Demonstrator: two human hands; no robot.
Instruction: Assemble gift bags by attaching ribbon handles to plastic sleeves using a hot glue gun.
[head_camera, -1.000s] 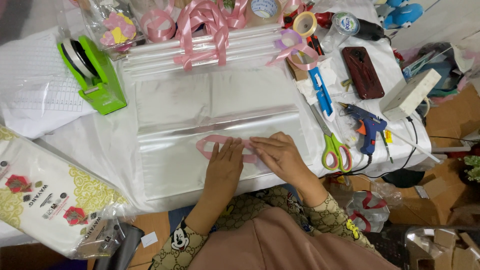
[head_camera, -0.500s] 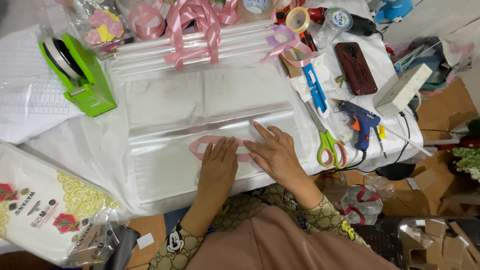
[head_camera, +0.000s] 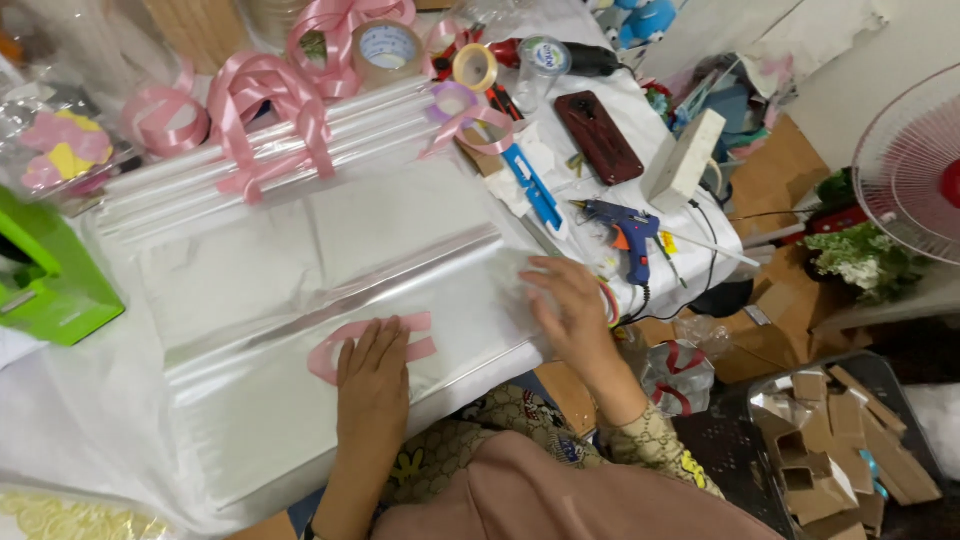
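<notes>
While the left hand (head_camera: 372, 385) lies flat with its fingers (head_camera: 378, 345) pressed together on a clear cellophane sheet (head_camera: 330, 300), a pink ribbon loop (head_camera: 330, 352) shows just under and beside those fingertips, seemingly beneath the film. At the sheet's right edge, the right hand (head_camera: 568, 315) rests palm down, fingers (head_camera: 540, 272) slightly spread, pinching nothing. Beyond those fingers a blue glue gun (head_camera: 628, 232) lies on the bench (head_camera: 90, 430).

Green tape dispenser (head_camera: 45, 285) cut off left; scissors perhaps under right hand (head_camera: 570, 310).
</notes>
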